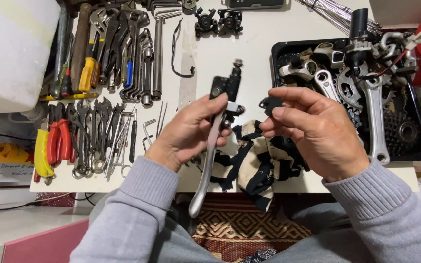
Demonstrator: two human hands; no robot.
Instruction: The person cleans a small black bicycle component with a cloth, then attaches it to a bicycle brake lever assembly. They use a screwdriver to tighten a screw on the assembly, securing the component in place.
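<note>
Brake lever (210,156) in left hand (191,131)

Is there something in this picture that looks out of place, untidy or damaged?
Nothing looks damaged. The striped rag lies crumpled and hangs over the table edge. The left hand holds a silver brake lever; the right hand pinches a small black part. The tools lie in neat rows.
</note>
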